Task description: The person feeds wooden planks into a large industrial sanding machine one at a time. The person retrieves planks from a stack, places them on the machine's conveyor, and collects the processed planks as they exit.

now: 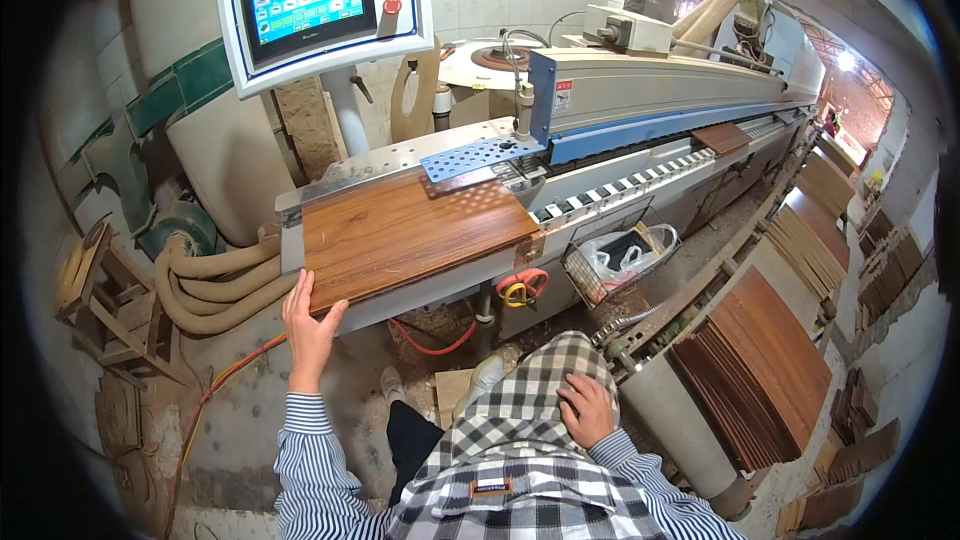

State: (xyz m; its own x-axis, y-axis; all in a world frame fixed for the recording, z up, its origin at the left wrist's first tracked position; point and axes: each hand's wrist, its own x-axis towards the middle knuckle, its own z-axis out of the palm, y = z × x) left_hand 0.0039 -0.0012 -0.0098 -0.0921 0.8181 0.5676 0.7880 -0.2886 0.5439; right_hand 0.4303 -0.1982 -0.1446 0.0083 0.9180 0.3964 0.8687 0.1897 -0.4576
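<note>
A wood-grain board [410,235] lies on the near end of a long machine, partly under a blue perforated plate [470,160]. My left hand [310,325] grips the board's near left corner, thumb and fingers at its edge. My right hand [585,405] rests on the checked cloth over my lap or thigh, fingers slightly bent and apart, holding nothing. A slatted track [630,175] runs rightward from the board, with another small board [720,138] farther along it.
A touchscreen panel [310,5] stands upper left. Hoses [215,290] and a wooden stand [105,310] are at left. Scissors [520,290] hang below the machine, beside a wire basket [620,260]. Stacked panels [760,350] on rollers line the right side; cables cross the floor.
</note>
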